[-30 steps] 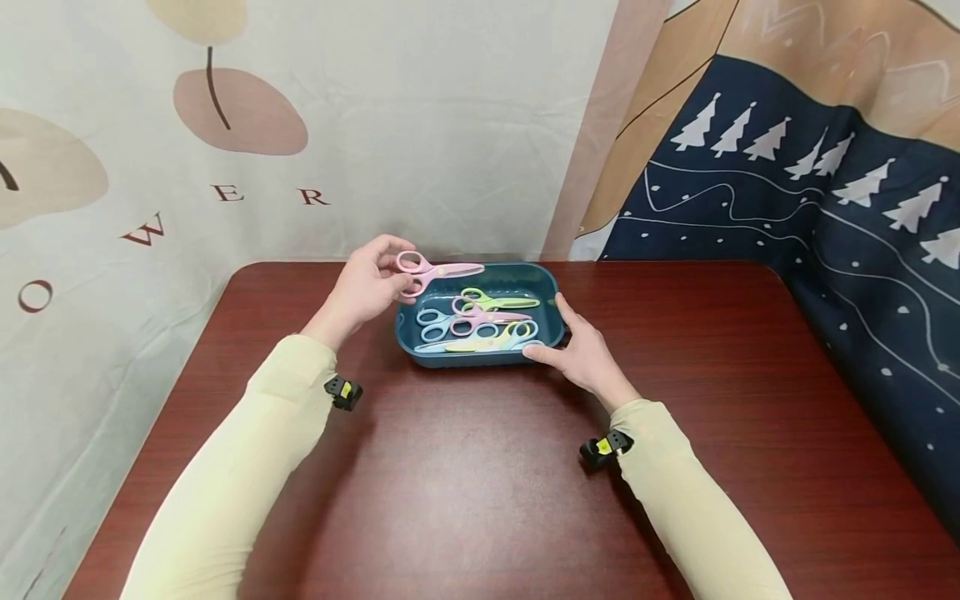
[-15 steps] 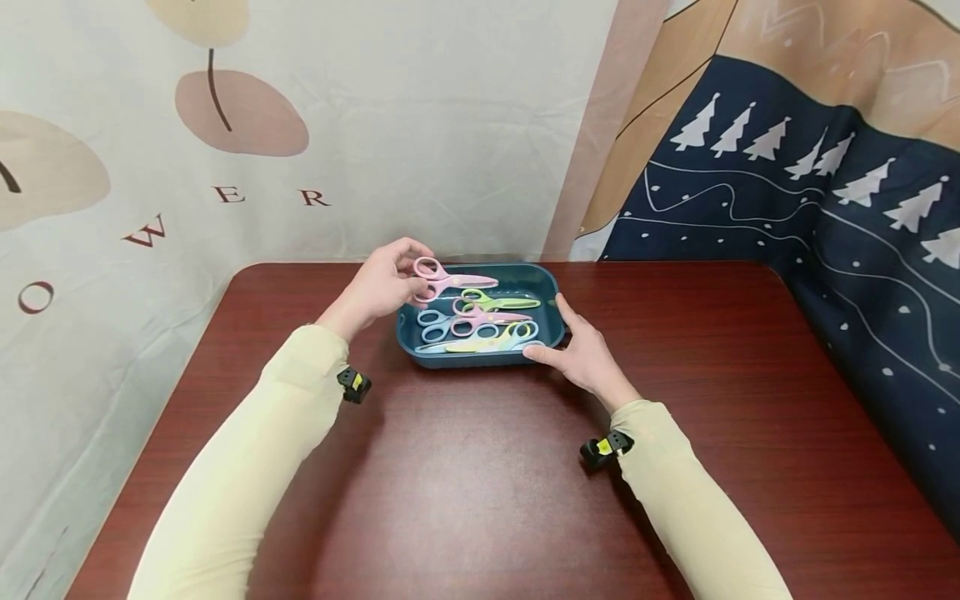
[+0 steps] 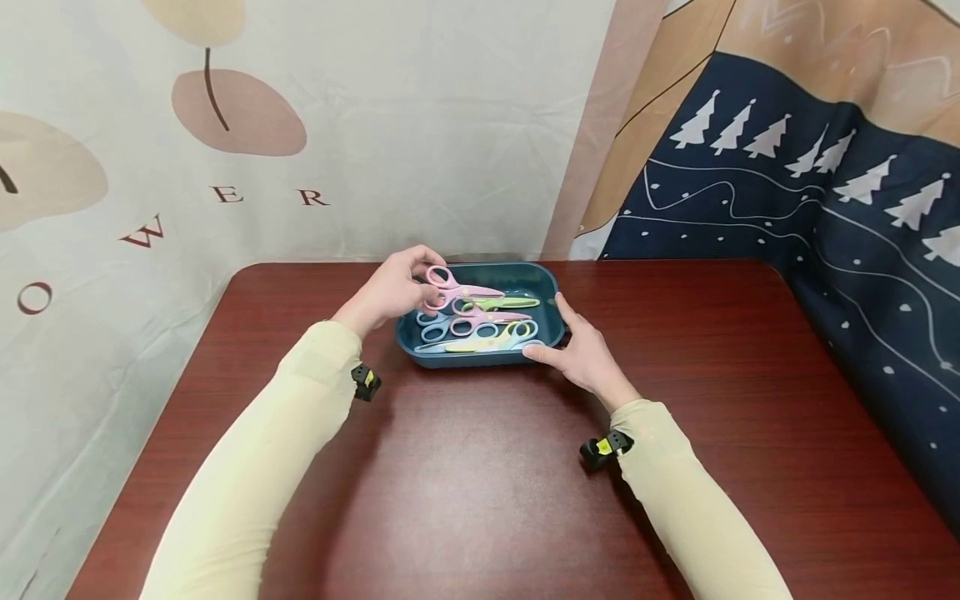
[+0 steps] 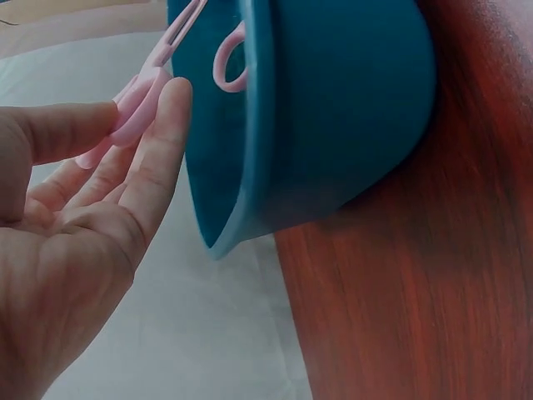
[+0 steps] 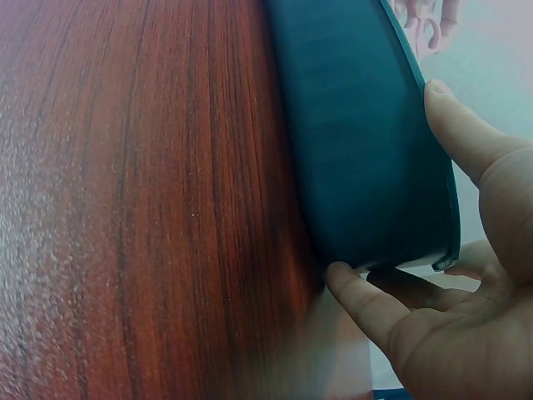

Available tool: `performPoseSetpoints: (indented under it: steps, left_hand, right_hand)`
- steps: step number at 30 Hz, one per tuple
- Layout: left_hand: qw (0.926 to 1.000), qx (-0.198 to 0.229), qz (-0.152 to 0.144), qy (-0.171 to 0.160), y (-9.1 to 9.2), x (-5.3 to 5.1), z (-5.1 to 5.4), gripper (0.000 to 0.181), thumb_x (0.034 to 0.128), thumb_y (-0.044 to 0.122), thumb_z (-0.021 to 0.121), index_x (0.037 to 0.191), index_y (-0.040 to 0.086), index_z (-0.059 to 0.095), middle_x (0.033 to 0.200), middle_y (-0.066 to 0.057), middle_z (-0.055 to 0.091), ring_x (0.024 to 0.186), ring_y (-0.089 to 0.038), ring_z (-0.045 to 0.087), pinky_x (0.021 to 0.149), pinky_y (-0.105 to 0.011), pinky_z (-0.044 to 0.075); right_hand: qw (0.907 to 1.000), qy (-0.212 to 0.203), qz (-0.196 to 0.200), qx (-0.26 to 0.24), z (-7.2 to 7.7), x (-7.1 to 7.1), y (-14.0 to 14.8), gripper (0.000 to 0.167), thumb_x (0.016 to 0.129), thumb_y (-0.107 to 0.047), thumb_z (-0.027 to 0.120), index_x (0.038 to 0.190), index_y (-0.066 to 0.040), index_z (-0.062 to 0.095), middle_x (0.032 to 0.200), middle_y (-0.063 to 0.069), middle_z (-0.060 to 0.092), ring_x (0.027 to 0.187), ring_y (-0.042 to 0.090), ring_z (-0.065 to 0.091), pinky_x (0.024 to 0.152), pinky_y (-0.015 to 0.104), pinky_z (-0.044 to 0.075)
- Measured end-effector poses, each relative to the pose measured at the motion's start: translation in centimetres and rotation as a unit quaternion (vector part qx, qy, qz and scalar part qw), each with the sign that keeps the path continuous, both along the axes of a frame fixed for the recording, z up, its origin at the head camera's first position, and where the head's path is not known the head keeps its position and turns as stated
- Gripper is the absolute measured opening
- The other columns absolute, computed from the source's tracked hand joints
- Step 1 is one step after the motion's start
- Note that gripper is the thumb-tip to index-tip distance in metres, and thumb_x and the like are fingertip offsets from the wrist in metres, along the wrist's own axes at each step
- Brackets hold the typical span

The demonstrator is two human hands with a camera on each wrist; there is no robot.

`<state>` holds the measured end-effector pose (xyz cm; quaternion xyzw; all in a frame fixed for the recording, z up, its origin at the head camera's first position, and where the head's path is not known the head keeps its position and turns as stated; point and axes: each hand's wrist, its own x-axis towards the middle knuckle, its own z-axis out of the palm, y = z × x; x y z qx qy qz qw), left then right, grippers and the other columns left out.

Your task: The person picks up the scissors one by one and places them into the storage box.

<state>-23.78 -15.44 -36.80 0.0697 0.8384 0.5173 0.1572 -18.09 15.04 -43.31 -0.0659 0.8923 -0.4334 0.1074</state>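
Observation:
My left hand (image 3: 392, 292) pinches pink scissors (image 3: 476, 292) by the handles, between thumb and fingers, over the left part of a dark teal plastic basket (image 3: 472, 361). Their blades point right. In the left wrist view the thumb presses on the pink handle (image 4: 140, 108) above the basket's rim. Inside the basket lie green scissors (image 3: 517, 302), a second pink pair (image 3: 498, 317), blue scissors (image 3: 433, 333) and others in light blue and yellow along the front wall. My right hand (image 3: 588, 357) grips the basket's right front corner, thumb at the rim and fingers around the side.
The basket stands on a reddish-brown wooden table (image 3: 465, 483), close to its back edge. Directly behind hangs a pale printed cloth (image 3: 435, 133). A dark blue cloth with white trees (image 3: 750, 196) hangs at the right.
My left hand has carried the pink scissors rightward and lower, over the basket's contents; they now overlap the green pair in view. The right hand and basket have stayed put.

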Motion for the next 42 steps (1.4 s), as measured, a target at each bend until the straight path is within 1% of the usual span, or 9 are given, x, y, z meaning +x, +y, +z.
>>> performPoseSetpoints:
  steps: [5, 9, 16, 19, 22, 26, 31, 37, 42]
  left_hand:
    - [0.9999, -0.014, -0.006, -0.002, 0.2, -0.1, -0.5, 0.043, 0.0972, -0.010, 0.056, 0.139, -0.001, 0.049, 0.116, -0.023, 0.059, 0.093, -0.030, 0.070, 0.085, -0.046, 0.061]
    - [0.9996, -0.027, -0.007, -0.004, 0.3, -0.1, -0.9, 0.043, 0.0976, -0.010, 0.056, 0.139, 0.000, 0.049, 0.115, -0.023, 0.059, 0.092, -0.030, 0.069, 0.080, -0.040, 0.063]
    - [0.9993, -0.036, -0.012, -0.007, 0.5, -0.2, -1.3, 0.044, 0.0952, -0.013, 0.054, 0.137, -0.002, 0.048, 0.120, -0.025, 0.063, 0.088, -0.029, 0.070, 0.081, -0.043, 0.063]
    - [0.9985, -0.051, -0.017, -0.006, 0.5, -0.3, -1.5, 0.044, 0.0942, -0.013, 0.054, 0.137, -0.002, 0.048, 0.123, -0.026, 0.063, 0.088, -0.029, 0.070, 0.082, -0.044, 0.062]
    - [0.9975, -0.067, -0.021, -0.002, 0.6, -0.4, -1.6, 0.043, 0.0945, -0.012, 0.054, 0.135, -0.001, 0.049, 0.125, -0.025, 0.063, 0.090, -0.030, 0.071, 0.081, -0.042, 0.063]
    - [0.9958, -0.087, -0.028, -0.002, 0.7, -0.4, -1.6, 0.043, 0.0947, -0.010, 0.056, 0.136, -0.001, 0.048, 0.126, -0.026, 0.062, 0.091, -0.030, 0.070, 0.082, -0.042, 0.062]
    - [0.9912, -0.126, -0.041, 0.005, 0.7, -0.5, -1.5, 0.048, 0.0945, -0.007, 0.058, 0.141, -0.001, 0.047, 0.126, -0.025, 0.061, 0.090, -0.029, 0.070, 0.085, -0.045, 0.061]
    - [0.9851, -0.162, -0.056, 0.008, 0.6, -0.6, -1.4, 0.049, 0.0925, -0.005, 0.060, 0.140, -0.001, 0.049, 0.124, -0.024, 0.060, 0.084, -0.028, 0.070, 0.081, -0.042, 0.062]
    - [0.9799, -0.188, -0.066, -0.006, 0.8, -0.6, -1.2, 0.047, 0.0957, 0.001, 0.063, 0.141, 0.000, 0.049, 0.126, -0.023, 0.058, 0.091, -0.028, 0.066, 0.083, -0.039, 0.062]
  right_hand:
    - [1.0000, -0.002, 0.002, -0.002, 0.0, 0.0, 0.0, 0.108, 0.090, -0.044, 0.080, 0.167, -0.013, 0.012, 0.171, 0.014, 0.020, 0.155, 0.036, 0.023, 0.122, 0.056, 0.029]
    - [1.0000, -0.003, 0.003, -0.003, 0.0, 0.0, 0.0, 0.108, 0.090, -0.044, 0.080, 0.167, -0.014, 0.012, 0.171, 0.013, 0.021, 0.155, 0.035, 0.024, 0.121, 0.056, 0.030]
    - [1.0000, -0.002, 0.003, 0.000, 0.1, 0.0, 0.1, 0.108, 0.090, -0.044, 0.080, 0.167, -0.014, 0.011, 0.171, 0.014, 0.021, 0.155, 0.036, 0.023, 0.122, 0.056, 0.030]
    - [1.0000, -0.001, 0.003, -0.001, 0.1, 0.0, 0.1, 0.108, 0.089, -0.044, 0.080, 0.167, -0.014, 0.012, 0.171, 0.014, 0.021, 0.155, 0.035, 0.024, 0.122, 0.056, 0.030]
    - [1.0000, 0.000, 0.002, 0.000, 0.1, 0.1, 0.1, 0.108, 0.089, -0.044, 0.081, 0.167, -0.014, 0.012, 0.171, 0.015, 0.021, 0.155, 0.036, 0.024, 0.122, 0.055, 0.030]
    - [1.0000, 0.001, 0.003, 0.002, 0.2, 0.1, 0.1, 0.108, 0.089, -0.044, 0.081, 0.167, -0.014, 0.012, 0.171, 0.015, 0.022, 0.155, 0.036, 0.024, 0.122, 0.055, 0.030]
    - [1.0000, 0.005, 0.005, 0.004, 0.1, 0.2, 0.0, 0.108, 0.090, -0.043, 0.080, 0.167, -0.013, 0.012, 0.170, 0.015, 0.022, 0.155, 0.036, 0.025, 0.121, 0.056, 0.030]
    - [1.0000, 0.006, 0.006, 0.003, 0.1, 0.2, 0.0, 0.107, 0.090, -0.043, 0.080, 0.167, -0.013, 0.013, 0.171, 0.015, 0.022, 0.155, 0.037, 0.025, 0.121, 0.056, 0.030]
    - [1.0000, 0.003, 0.005, 0.001, 0.1, 0.1, 0.0, 0.107, 0.090, -0.043, 0.080, 0.167, -0.013, 0.013, 0.171, 0.013, 0.021, 0.155, 0.036, 0.024, 0.121, 0.056, 0.029]
